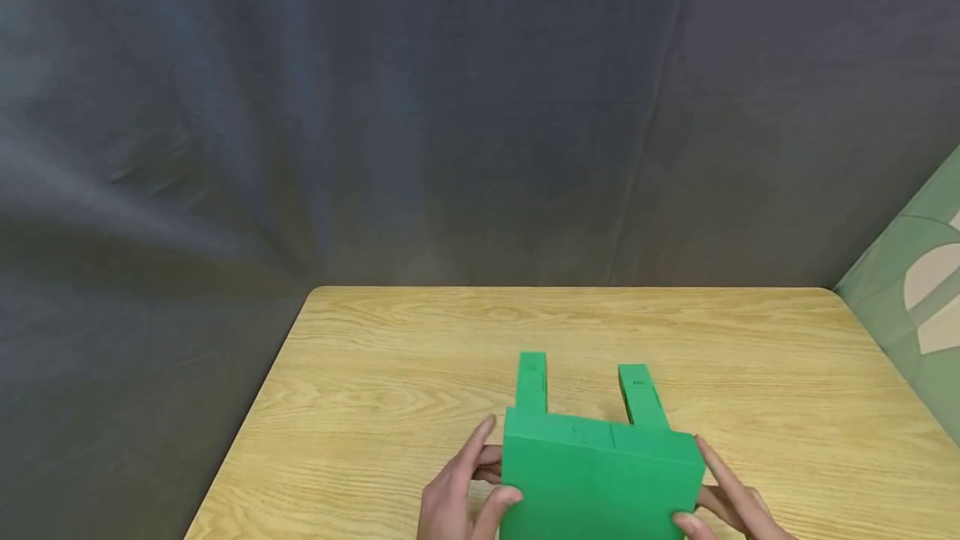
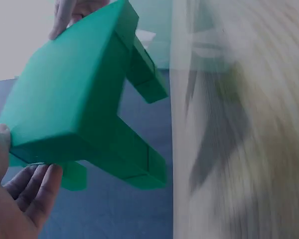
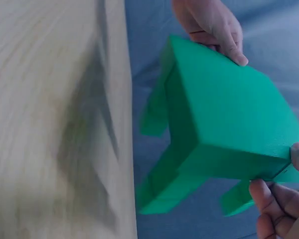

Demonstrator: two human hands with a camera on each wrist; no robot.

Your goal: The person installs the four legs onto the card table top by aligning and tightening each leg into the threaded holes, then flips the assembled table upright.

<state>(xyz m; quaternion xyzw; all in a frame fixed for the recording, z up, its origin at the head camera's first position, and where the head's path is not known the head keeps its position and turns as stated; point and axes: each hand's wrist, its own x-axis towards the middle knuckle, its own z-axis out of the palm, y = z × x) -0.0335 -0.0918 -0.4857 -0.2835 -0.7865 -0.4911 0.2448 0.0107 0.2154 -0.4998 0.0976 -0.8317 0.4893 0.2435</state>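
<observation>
A small green stool [image 1: 600,477] with block-like legs is held between both hands, near the front of the wooden table. In the head view its flat top tilts toward me, and two legs point away. Its left end is held by my left hand [image 1: 457,494], thumb on the top face and fingers underneath, as the left wrist view shows. At the opposite end my right hand [image 3: 284,209] grips the edge with thumb above and fingers below. Both wrist views show the legs [image 2: 139,157] apart from the tabletop, with a shadow there.
The wood-grain table [image 1: 375,357] has rounded far corners. A dark grey cloth [image 1: 465,107] hangs behind it and along the left side. On the right stands a green panel with pale shapes [image 1: 926,307].
</observation>
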